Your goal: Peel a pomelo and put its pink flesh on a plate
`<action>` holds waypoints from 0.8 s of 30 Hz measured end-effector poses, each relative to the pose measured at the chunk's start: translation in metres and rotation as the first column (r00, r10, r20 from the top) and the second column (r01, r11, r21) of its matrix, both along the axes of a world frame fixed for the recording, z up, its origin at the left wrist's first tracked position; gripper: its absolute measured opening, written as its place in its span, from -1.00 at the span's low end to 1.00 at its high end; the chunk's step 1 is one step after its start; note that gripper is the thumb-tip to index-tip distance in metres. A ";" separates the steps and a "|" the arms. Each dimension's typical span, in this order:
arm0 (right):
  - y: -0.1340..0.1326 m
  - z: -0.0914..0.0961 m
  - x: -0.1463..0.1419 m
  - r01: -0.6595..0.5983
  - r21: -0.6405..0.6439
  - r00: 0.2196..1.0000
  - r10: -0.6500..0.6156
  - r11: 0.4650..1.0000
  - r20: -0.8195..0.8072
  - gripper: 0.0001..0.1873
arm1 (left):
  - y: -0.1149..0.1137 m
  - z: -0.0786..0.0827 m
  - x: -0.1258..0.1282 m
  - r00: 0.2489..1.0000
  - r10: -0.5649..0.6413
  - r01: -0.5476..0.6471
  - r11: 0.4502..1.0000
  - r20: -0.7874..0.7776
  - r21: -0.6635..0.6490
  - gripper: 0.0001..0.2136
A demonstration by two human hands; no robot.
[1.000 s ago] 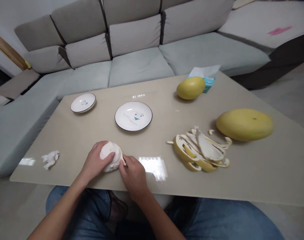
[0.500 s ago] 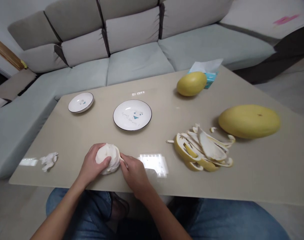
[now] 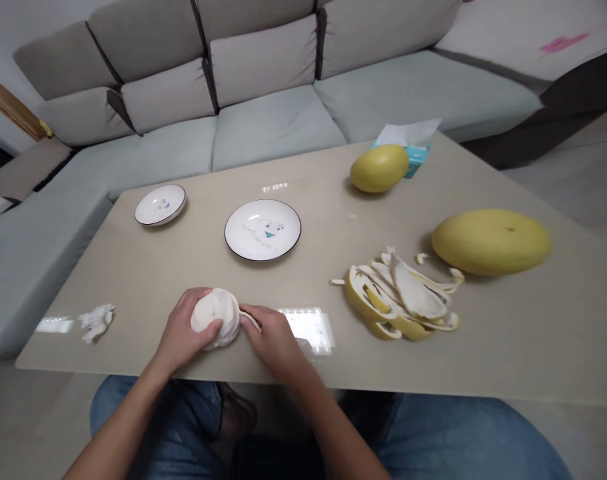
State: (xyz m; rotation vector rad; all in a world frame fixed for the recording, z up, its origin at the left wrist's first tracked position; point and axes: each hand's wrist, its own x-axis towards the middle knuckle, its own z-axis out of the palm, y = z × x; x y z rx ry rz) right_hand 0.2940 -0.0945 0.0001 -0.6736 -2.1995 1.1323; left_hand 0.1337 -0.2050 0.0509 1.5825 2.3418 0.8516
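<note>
Near the table's front edge I have a peeled pomelo (image 3: 214,312), its surface white with pith. My left hand (image 3: 183,330) is wrapped round its left side, thumb across the front. On the other side, my right hand (image 3: 272,339) pinches a thin pale strip of peel (image 3: 251,321), which still joins the fruit's right edge. The right fingertips are close against the fruit. A heap of yellow and white pomelo peel (image 3: 413,297) lies to the right of my hands.
Beyond my hands are a white plate (image 3: 253,233) and a smaller dish (image 3: 158,207). Two whole yellow pomelos (image 3: 490,243) are on the right, one by a tissue pack (image 3: 417,159). A crumpled tissue (image 3: 97,322) lies left. A grey sofa (image 3: 278,127) borders the table's far side.
My right hand has shifted slightly right, away from the pomelo, and more of the peel strip shows. The left hand keeps its hold. The view has moved a little.
</note>
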 end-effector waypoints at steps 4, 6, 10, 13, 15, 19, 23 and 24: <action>0.005 0.006 0.006 -0.080 -0.045 0.997 0.079 0.996 -0.021 -0.71 | -0.001 -0.001 -0.004 0.998 -0.064 0.064 0.998 0.006 0.018 -0.60; 0.006 0.005 0.006 -0.074 -0.036 0.997 0.075 0.997 0.004 -0.75 | 0.000 0.000 -0.006 0.994 -0.105 0.105 0.994 0.008 0.021 -0.60; 0.004 -0.001 -0.001 0.019 0.025 0.998 -0.021 1.000 0.066 -0.82 | 0.004 0.002 -0.008 0.989 -0.148 0.148 0.989 0.026 0.024 -0.60; -0.002 -0.006 -0.009 0.119 0.043 0.987 -0.123 0.992 0.105 -0.83 | 0.005 0.003 -0.009 0.989 -0.139 0.139 0.990 0.051 0.015 -0.60; -0.005 -0.009 -0.012 0.178 0.048 0.976 -0.183 0.983 0.118 -0.83 | 0.006 0.003 -0.010 0.989 -0.134 0.133 0.991 0.065 0.010 -0.60; -0.007 -0.011 -0.006 0.189 0.052 0.977 -0.193 0.981 0.091 -0.85 | 0.005 0.005 -0.011 0.979 -0.192 0.190 0.981 0.066 0.032 -0.56; -0.023 -0.009 0.011 0.153 0.118 0.987 -0.158 0.981 0.034 -0.79 | -0.003 0.016 -0.008 0.971 -0.226 0.229 0.972 0.072 -0.043 -0.49; -0.031 -0.009 0.015 0.161 0.160 0.986 -0.166 0.974 0.020 -0.76 | -0.006 0.019 -0.005 0.978 -0.197 0.202 0.976 0.067 -0.080 -0.46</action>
